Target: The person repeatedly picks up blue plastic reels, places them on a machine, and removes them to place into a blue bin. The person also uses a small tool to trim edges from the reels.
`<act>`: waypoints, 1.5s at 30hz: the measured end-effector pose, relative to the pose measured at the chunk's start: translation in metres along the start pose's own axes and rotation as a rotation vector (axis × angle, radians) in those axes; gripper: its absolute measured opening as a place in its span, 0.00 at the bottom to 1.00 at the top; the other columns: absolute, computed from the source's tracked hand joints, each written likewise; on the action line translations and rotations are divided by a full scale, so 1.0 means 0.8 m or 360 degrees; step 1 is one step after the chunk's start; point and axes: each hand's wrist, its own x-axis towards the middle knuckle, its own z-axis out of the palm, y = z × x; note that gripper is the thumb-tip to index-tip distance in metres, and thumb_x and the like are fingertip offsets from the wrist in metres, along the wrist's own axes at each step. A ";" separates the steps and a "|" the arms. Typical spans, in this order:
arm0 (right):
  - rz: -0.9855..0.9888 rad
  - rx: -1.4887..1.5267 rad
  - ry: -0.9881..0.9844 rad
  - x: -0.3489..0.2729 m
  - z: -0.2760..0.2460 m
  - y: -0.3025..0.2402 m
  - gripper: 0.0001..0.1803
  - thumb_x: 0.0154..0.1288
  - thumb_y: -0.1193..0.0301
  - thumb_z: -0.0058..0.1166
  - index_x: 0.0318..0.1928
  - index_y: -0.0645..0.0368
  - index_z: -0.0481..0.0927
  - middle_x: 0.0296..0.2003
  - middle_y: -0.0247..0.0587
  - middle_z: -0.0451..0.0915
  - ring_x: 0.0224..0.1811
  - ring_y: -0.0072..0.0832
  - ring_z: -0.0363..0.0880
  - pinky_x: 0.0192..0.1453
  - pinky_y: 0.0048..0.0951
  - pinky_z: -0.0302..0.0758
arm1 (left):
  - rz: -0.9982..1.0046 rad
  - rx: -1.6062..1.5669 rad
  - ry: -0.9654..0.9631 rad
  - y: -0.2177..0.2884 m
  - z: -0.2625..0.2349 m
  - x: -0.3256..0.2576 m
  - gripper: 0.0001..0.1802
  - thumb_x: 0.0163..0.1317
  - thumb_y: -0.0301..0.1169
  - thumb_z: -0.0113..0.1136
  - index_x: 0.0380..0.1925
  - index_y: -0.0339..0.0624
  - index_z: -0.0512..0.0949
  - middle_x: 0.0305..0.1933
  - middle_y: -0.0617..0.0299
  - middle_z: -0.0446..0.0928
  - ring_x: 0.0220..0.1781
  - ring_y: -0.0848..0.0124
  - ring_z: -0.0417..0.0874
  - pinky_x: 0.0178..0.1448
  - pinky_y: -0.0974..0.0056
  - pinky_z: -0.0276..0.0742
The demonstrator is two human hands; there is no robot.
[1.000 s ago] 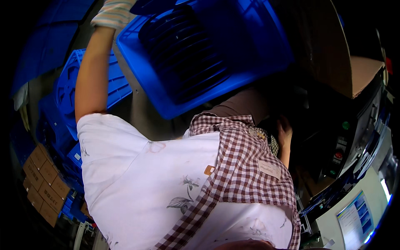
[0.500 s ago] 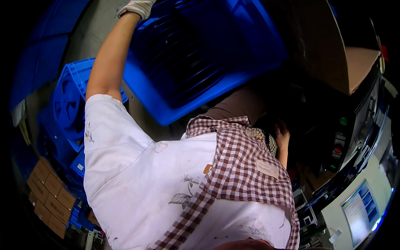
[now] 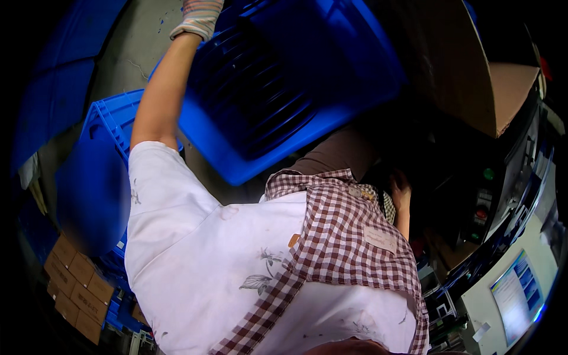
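My left hand point(image 3: 201, 16), in a white knitted glove with coloured stripes, reaches to the top edge of the view, beside the rim of a large blue plastic bin point(image 3: 242, 168). Its fingers lie outside the picture, so whether it grips anything is hidden. Inside the bin, in shadow, several dark curved edges point(image 3: 260, 89) lie side by side, like round discs or rings. My right hand point(image 3: 401, 188) hangs low by the checked apron point(image 3: 349, 236), partly in shadow. Its visible fingers look loosely stretched out, with nothing seen in them.
A cardboard box point(image 3: 461, 77) with a raised flap stands right of the bin. Beyond are a dark control panel with lit buttons point(image 3: 482, 212) and a screen point(image 3: 518, 299). At left are a blue crate point(image 3: 112, 115), a blurred blue shape point(image 3: 94, 195) and stacked brown cartons point(image 3: 80, 281).
My left arm has swung slightly right, and the gloved hand sits a little further out of view at the top. The bin appears slightly lower. My right hand has barely moved.
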 end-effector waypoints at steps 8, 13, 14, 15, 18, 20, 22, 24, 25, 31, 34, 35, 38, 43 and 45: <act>-0.0064 -0.0088 0.0015 0.000 0.007 0.002 0.18 0.65 0.66 0.54 0.54 0.58 0.77 0.45 0.48 0.82 0.46 0.33 0.82 0.50 0.31 0.76 | -0.0487 0.0521 -0.0046 -0.042 0.043 -0.045 0.13 0.59 0.24 0.55 0.44 0.47 0.80 0.37 0.55 0.83 0.41 0.61 0.85 0.44 0.57 0.80; -0.0192 -0.0119 0.0033 -0.001 0.010 0.002 0.19 0.64 0.67 0.55 0.55 0.57 0.77 0.46 0.51 0.81 0.49 0.38 0.82 0.51 0.33 0.76 | -0.0664 0.0660 -0.0490 -0.080 0.049 -0.052 0.20 0.59 0.30 0.56 0.54 0.54 0.75 0.48 0.51 0.79 0.50 0.51 0.79 0.54 0.54 0.76; -0.0142 -0.0152 0.0022 -0.005 0.008 -0.006 0.19 0.64 0.67 0.55 0.55 0.57 0.77 0.43 0.51 0.83 0.46 0.36 0.83 0.49 0.32 0.77 | -0.0707 0.0685 -0.0549 -0.079 0.050 -0.053 0.21 0.59 0.30 0.56 0.54 0.54 0.75 0.48 0.48 0.79 0.50 0.50 0.79 0.54 0.53 0.76; -0.0148 -0.0163 0.0013 -0.006 0.006 -0.012 0.19 0.64 0.67 0.55 0.55 0.57 0.77 0.42 0.50 0.83 0.44 0.34 0.83 0.48 0.32 0.77 | -0.0795 0.0730 -0.0521 -0.081 0.052 -0.054 0.22 0.59 0.30 0.55 0.56 0.54 0.73 0.50 0.48 0.78 0.52 0.51 0.78 0.55 0.53 0.75; -0.0159 -0.0152 0.0007 -0.010 0.003 -0.024 0.18 0.63 0.68 0.55 0.54 0.58 0.78 0.38 0.48 0.83 0.41 0.31 0.83 0.45 0.30 0.77 | -0.1083 0.0775 -0.0572 -0.071 0.048 -0.050 0.27 0.60 0.30 0.53 0.62 0.51 0.67 0.60 0.48 0.71 0.62 0.51 0.71 0.62 0.52 0.71; -0.0177 -0.0100 0.0035 -0.016 0.000 -0.032 0.17 0.63 0.68 0.56 0.53 0.58 0.78 0.35 0.46 0.83 0.37 0.28 0.82 0.43 0.29 0.77 | -0.1035 0.0786 -0.0603 -0.079 0.045 -0.070 0.28 0.59 0.30 0.53 0.63 0.51 0.66 0.61 0.47 0.70 0.62 0.50 0.71 0.63 0.52 0.70; -0.0162 -0.0032 0.0011 -0.022 -0.014 -0.057 0.17 0.63 0.70 0.56 0.52 0.59 0.79 0.33 0.44 0.83 0.35 0.27 0.81 0.42 0.28 0.76 | -0.0979 0.0770 -0.0624 -0.091 0.042 -0.095 0.30 0.59 0.32 0.52 0.64 0.51 0.64 0.63 0.47 0.67 0.63 0.50 0.70 0.64 0.52 0.68; -0.0305 -0.0011 0.0063 -0.027 -0.038 -0.082 0.16 0.62 0.73 0.56 0.51 0.60 0.79 0.33 0.41 0.81 0.34 0.26 0.79 0.41 0.26 0.75 | -0.0858 0.0719 -0.0530 -0.075 0.045 -0.113 0.28 0.60 0.34 0.50 0.63 0.50 0.66 0.62 0.45 0.69 0.63 0.48 0.70 0.64 0.51 0.68; -0.0353 -0.0041 0.0119 -0.032 -0.058 -0.118 0.15 0.61 0.75 0.56 0.50 0.61 0.79 0.36 0.42 0.80 0.36 0.27 0.79 0.42 0.26 0.75 | -0.0760 0.0588 -0.0462 -0.051 0.047 -0.120 0.27 0.61 0.34 0.50 0.62 0.48 0.67 0.61 0.45 0.70 0.63 0.49 0.70 0.64 0.51 0.67; -0.0987 -0.0319 0.0984 -0.027 -0.274 -0.254 0.16 0.59 0.79 0.56 0.49 0.62 0.78 0.38 0.43 0.79 0.38 0.30 0.80 0.43 0.25 0.75 | -0.0438 0.0194 -0.0448 0.070 0.060 -0.174 0.20 0.65 0.24 0.50 0.58 0.39 0.70 0.61 0.52 0.71 0.62 0.59 0.73 0.65 0.60 0.70; -0.1009 -0.0492 0.1551 -0.007 -0.354 -0.270 0.18 0.59 0.74 0.58 0.52 0.59 0.77 0.47 0.45 0.78 0.48 0.38 0.78 0.52 0.31 0.74 | -0.0530 -0.0456 -0.0400 0.138 0.103 -0.187 0.20 0.62 0.18 0.49 0.55 0.39 0.73 0.59 0.53 0.71 0.61 0.61 0.73 0.65 0.62 0.70; -0.0994 -0.0786 0.1568 0.015 -0.372 -0.275 0.19 0.59 0.72 0.58 0.52 0.57 0.77 0.49 0.45 0.77 0.52 0.40 0.76 0.56 0.34 0.73 | -0.0570 -0.0700 -0.0403 0.158 0.112 -0.190 0.20 0.61 0.15 0.48 0.54 0.40 0.74 0.58 0.53 0.71 0.61 0.61 0.73 0.65 0.62 0.70; -0.0980 -0.1172 0.1489 0.097 -0.407 -0.239 0.19 0.59 0.68 0.58 0.52 0.52 0.78 0.50 0.42 0.77 0.56 0.39 0.74 0.62 0.38 0.68 | -0.0141 -0.0642 -0.0499 0.235 0.136 -0.156 0.20 0.61 0.15 0.50 0.53 0.41 0.75 0.57 0.53 0.72 0.59 0.60 0.74 0.62 0.62 0.72; -0.1105 -0.1637 0.1670 0.164 -0.452 -0.216 0.16 0.59 0.73 0.54 0.49 0.47 0.81 0.40 0.35 0.82 0.50 0.34 0.77 0.57 0.37 0.70 | 0.0064 -0.0763 -0.0595 0.320 0.123 -0.115 0.16 0.63 0.16 0.50 0.49 0.41 0.78 0.57 0.53 0.73 0.56 0.59 0.77 0.57 0.63 0.76; -0.1058 -0.1750 0.1832 0.156 -0.472 -0.226 0.16 0.60 0.75 0.53 0.47 0.46 0.82 0.36 0.33 0.82 0.47 0.33 0.78 0.54 0.38 0.71 | 0.0150 -0.0799 -0.0591 0.338 0.113 -0.111 0.18 0.62 0.14 0.48 0.50 0.40 0.77 0.57 0.54 0.74 0.57 0.61 0.77 0.59 0.64 0.75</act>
